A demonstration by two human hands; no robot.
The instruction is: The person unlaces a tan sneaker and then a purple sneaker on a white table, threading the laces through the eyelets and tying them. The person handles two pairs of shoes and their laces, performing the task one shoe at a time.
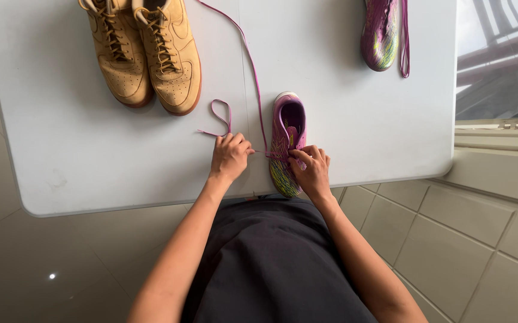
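A purple and green shoe lies on the white table, its toe toward me at the near edge. A long purple lace runs from the shoe up across the table and curls into a loop left of it. My left hand pinches the lace just left of the shoe. Over the shoe's front part, my right hand rests with its fingers closed on the shoe's upper near the eyelets.
A pair of tan lace-up shoes stands at the far left of the table. A second purple and green shoe with its lace lies at the far right. Tiled floor lies below, and a window sill is at the right.
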